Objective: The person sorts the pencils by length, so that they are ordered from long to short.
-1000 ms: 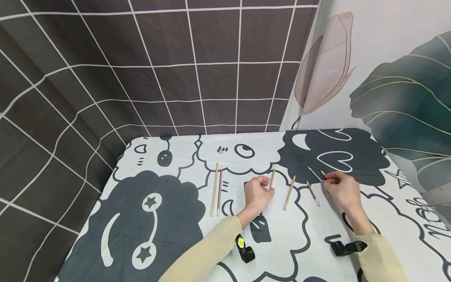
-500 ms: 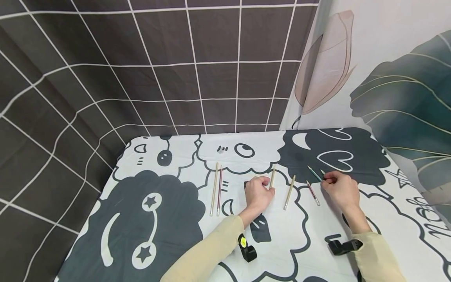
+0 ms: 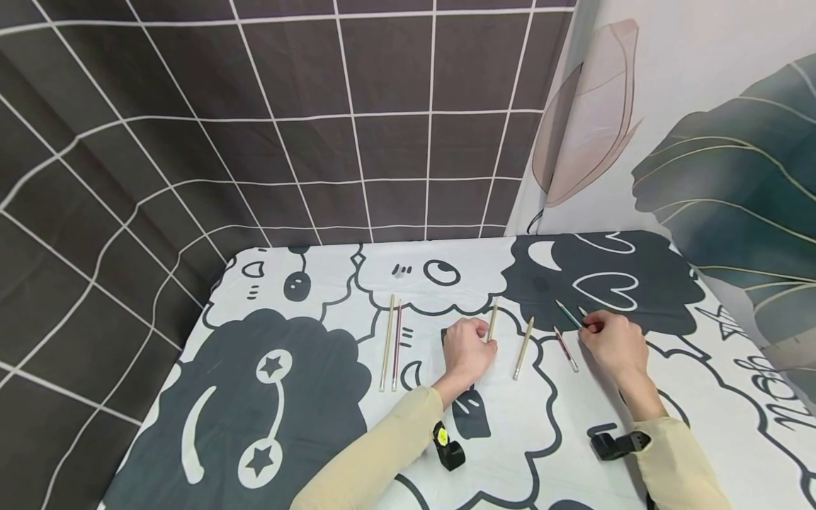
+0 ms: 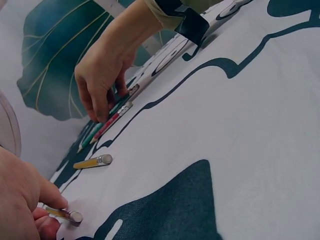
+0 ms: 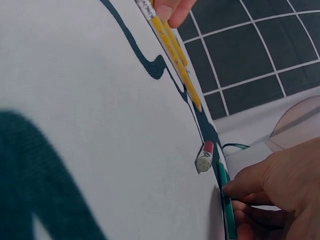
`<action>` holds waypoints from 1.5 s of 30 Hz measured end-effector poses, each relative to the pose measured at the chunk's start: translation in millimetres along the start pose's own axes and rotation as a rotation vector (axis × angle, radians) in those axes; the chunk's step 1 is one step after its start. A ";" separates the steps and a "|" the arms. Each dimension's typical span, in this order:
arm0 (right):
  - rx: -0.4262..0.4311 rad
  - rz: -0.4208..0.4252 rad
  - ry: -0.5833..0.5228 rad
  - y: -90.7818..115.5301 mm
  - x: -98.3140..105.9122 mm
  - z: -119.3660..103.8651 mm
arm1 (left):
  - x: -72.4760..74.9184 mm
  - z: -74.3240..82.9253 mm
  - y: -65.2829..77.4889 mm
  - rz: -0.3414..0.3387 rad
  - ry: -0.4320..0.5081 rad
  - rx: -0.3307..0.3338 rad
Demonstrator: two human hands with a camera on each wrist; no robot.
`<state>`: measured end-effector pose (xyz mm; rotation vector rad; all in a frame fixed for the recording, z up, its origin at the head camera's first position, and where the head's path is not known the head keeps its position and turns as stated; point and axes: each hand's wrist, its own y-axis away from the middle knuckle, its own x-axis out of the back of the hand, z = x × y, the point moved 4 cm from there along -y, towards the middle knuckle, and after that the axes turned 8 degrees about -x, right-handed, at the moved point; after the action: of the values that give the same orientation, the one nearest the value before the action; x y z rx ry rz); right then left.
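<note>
My left hand (image 3: 467, 350) pinches a yellow pencil (image 3: 494, 320) between thumb and fingers; its eraser end pokes out below the fingertips in the left wrist view. Farther right, my right hand (image 3: 617, 347) grips a green pencil (image 5: 227, 210), the thumb on one side and fingers on the other. Another pencil tip (image 3: 583, 311) shows just beyond the right fingertips, the rest covered by the hand. Between the hands lie a second yellow pencil (image 3: 524, 348) and a red pencil (image 3: 565, 349) with a white eraser, slanting opposite ways.
Left of the left hand, a yellow pencil (image 3: 387, 343) and a dark red pencil (image 3: 398, 345) lie side by side. All rest on a patterned tablecloth (image 3: 510, 439). A dark gridded curtain (image 3: 389, 149) stands behind the table, a leaf-print curtain (image 3: 746, 177) at right.
My right hand and wrist have shifted slightly left, still at the green pencil. The left forearm has edged a little right. The loose pencils lie where they were.
</note>
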<state>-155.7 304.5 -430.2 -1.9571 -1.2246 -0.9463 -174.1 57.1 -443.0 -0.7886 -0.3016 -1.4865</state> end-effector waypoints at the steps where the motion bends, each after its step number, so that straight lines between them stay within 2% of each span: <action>1: 0.001 0.001 0.002 -0.2 -0.1 -0.1 | -0.1 0.3 -0.1 -0.001 -0.006 -0.003; 11: -0.009 -0.013 0.028 0.3 -1.6 -2.7 | 0.1 3.1 -1.2 -0.001 -0.064 -0.065; 20: -0.013 -0.013 0.044 1.0 -2.8 -4.2 | 1.5 3.5 -2.3 -0.004 -0.069 -0.068; 27: 0.003 -0.014 0.054 0.5 -3.2 -5.8 | 1.5 2.1 -2.3 -0.017 -0.053 -0.042; 45: -0.009 -0.003 0.049 0.3 -1.3 -2.9 | 5.2 1.6 -1.5 -0.009 0.072 0.043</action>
<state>-156.6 301.5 -429.8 -1.9277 -1.1978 -0.9972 -174.6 54.2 -438.1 -0.6989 -0.2823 -1.5082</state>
